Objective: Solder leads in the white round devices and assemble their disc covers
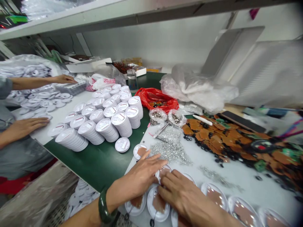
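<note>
My left hand (139,175), with a dark green bangle on its wrist, lies flat with fingers stretched out over a round white case (163,171) that holds a brown pad. My right hand (182,195) lies beside it, fingers curled down onto the same case and the ones next to it; what the fingertips pinch is hidden. Several open white cases with brown pads (158,205) lie in a row along the near edge. A heap of tiny silver screws (170,148) is just beyond my fingers.
Stacks of white round lids (106,123) stand on the green table (99,160). Brown pads and black rings (227,138) spread at right, near a red bag (157,97) and clear bags. Another person's hands (26,126) work at left.
</note>
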Motion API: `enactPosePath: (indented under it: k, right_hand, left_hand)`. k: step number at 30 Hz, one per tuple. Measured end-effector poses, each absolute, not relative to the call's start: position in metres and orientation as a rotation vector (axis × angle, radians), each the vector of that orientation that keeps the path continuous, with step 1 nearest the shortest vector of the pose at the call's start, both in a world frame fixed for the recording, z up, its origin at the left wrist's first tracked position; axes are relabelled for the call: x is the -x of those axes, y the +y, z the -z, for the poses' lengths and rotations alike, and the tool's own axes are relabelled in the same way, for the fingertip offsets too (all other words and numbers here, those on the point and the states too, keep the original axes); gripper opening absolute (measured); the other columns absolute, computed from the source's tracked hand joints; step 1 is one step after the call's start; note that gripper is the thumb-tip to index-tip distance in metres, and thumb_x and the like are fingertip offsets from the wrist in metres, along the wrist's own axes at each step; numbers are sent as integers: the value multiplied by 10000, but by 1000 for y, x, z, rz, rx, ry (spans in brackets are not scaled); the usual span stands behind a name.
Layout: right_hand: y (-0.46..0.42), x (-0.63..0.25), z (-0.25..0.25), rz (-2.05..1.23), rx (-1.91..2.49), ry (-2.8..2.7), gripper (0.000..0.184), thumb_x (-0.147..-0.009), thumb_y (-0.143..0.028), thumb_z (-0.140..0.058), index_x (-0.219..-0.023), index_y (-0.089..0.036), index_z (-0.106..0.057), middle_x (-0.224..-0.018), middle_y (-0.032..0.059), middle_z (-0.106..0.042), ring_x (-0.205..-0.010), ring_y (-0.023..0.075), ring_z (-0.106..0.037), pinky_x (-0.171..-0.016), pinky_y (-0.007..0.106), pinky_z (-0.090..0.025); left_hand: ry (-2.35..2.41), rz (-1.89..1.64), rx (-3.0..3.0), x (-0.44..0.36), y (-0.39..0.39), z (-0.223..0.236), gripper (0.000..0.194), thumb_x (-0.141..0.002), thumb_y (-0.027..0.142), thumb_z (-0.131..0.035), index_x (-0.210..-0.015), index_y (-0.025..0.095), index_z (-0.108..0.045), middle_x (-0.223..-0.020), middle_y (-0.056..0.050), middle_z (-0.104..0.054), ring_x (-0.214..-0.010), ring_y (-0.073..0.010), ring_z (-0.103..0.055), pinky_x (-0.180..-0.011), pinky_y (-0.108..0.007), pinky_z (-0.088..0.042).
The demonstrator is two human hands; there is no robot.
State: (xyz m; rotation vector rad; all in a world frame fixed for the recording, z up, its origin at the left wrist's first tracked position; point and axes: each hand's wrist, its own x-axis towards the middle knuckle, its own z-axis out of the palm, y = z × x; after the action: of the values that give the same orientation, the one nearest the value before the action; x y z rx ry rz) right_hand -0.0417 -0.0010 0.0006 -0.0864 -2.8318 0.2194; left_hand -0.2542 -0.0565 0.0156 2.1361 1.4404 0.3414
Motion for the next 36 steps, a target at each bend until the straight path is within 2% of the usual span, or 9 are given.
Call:
enactPosePath:
  k: [2, 6, 10, 14, 17, 24, 27, 30, 36]
  right_hand:
    - [4, 50, 12, -274, 124, -2798, 111, -927, -68, -634, -889, -172, -647, -899, 55, -718, -846, 220, -657, -800, 364, -507]
    - [12, 51, 27, -413, 348, -2666, 141, -937, -71, -579, -924, -195, -644, -894, 32, -715, -762, 200, -656, -688, 336, -482]
    - [11, 54, 30, -376, 387, -2666, 188, -948, -51, -560, -900, -201, -662, -869, 33, -702, -768, 213, -660, -663, 334, -468]
    - [9, 59, 28, -303, 400, -2650, 194, -952, -72, -564, -859, -198, -678, -809, 36, -678, -727, 210, -645, -611, 319, -451]
    - [5, 61, 26, -199, 392, -2652, 216, -916, -30, -559, -807, -177, -674, -798, 51, -681, -699, 205, -625, -613, 315, -461]
    - [-10, 70, 22, 15, 360, -2679, 242, -862, 4, -523, -774, -126, -708, -782, 137, -702, -708, 274, -624, -663, 398, -485]
    - [-3, 70, 22, -53, 387, -2693, 241, -867, -2, -573, -730, -166, -686, -743, 87, -693, -697, 243, -646, -635, 355, -484]
    - [8, 65, 23, -182, 457, -2715, 236, -905, -31, -584, -792, -206, -695, -771, 33, -707, -680, 192, -673, -617, 302, -490]
    - [8, 58, 26, -338, 489, -2717, 250, -927, -20, -545, -804, -196, -673, -792, 24, -693, -694, 172, -677, -600, 260, -500]
  left_hand:
    - [1438, -391, -2176, 254, -56, -10, 641, -948, 10, -519, -1530, 242, -382, -1502, -64, -574, -1510, -206, -362, -1293, -508, -118]
    - [1392, -434, -2237, 255, -54, -3, 694, -915, 11, -549, -1540, 236, -349, -1490, -88, -581, -1487, -213, -405, -1293, -494, -101]
    - [1381, -417, -2248, 256, -52, -1, 760, -880, -14, -540, -1560, 226, -301, -1474, -99, -590, -1488, -227, -403, -1289, -505, -101]
    - [1378, -426, -2247, 255, -51, 0, 713, -907, 5, -544, -1550, 222, -323, -1462, -100, -599, -1469, -222, -433, -1292, -489, -92]
    - [1393, -452, -2233, 254, -52, 0, 669, -928, 12, -536, -1535, 228, -354, -1466, -93, -599, -1453, -217, -455, -1294, -482, -97]
    - [1398, -460, -2213, 254, -56, -10, 595, -962, 12, -457, -1516, 215, -381, -1451, -80, -611, -1461, -209, -440, -1296, -456, -103]
    - [1400, -453, -2199, 254, -55, -13, 601, -950, 14, -472, -1510, 207, -376, -1453, -90, -606, -1456, -211, -445, -1295, -459, -110]
    - [1414, -426, -2204, 252, -53, -12, 625, -913, 3, -519, -1493, 196, -387, -1423, -102, -620, -1420, -218, -488, -1293, -466, -114]
    - [1414, -447, -2202, 250, -51, -11, 617, -910, 1, -527, -1482, 204, -413, -1378, -83, -641, -1365, -223, -537, -1291, -468, -111]
